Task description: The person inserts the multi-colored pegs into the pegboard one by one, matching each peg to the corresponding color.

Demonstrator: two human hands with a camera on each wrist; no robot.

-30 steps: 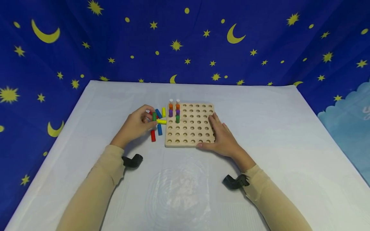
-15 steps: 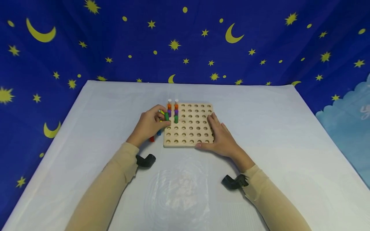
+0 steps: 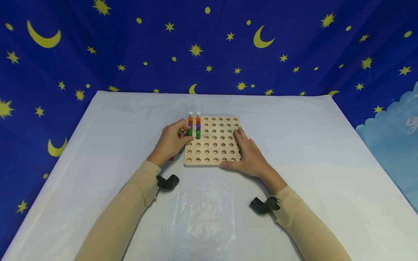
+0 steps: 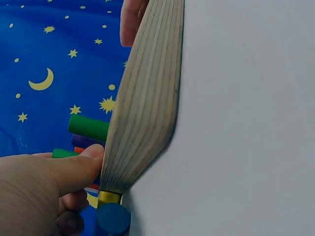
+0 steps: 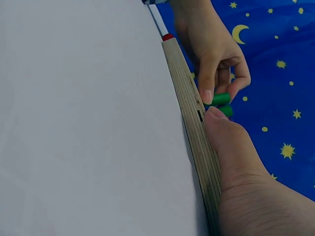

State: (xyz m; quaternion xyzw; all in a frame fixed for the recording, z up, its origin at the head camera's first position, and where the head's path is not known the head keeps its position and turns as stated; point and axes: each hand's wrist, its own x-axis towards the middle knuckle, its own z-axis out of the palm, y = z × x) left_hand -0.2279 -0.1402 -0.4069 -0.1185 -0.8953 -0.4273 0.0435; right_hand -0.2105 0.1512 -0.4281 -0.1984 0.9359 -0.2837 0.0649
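My left hand (image 3: 171, 139) pinches a green peg (image 3: 190, 132) between thumb and fingers. The peg stands upright at the left column of a square wooden pegboard (image 3: 194, 156), its lower end right at the board's face. Beside it another green peg (image 3: 198, 135) is set in the second column. Behind them stand pairs of purple pegs (image 3: 198, 127), orange pegs (image 3: 198, 120) and white pegs (image 3: 198, 114). With fingers spread and fairly straight, my right hand (image 3: 251, 157) rests along the board's right edge, its thumb at the front edge.
Loose pegs lie left of the board, mostly hidden by my left hand: a red peg (image 3: 171, 158) and, in the left wrist view, a blue peg (image 4: 113, 219) and a yellow peg (image 4: 108, 197). A white cloth (image 3: 209, 214) covers the table; a star-patterned blue curtain (image 3: 209, 36) hangs behind.
My left hand has carried the green peg rightwards from the loose pegs onto the board's left column, beside the other green peg. My right hand has stayed on the board.
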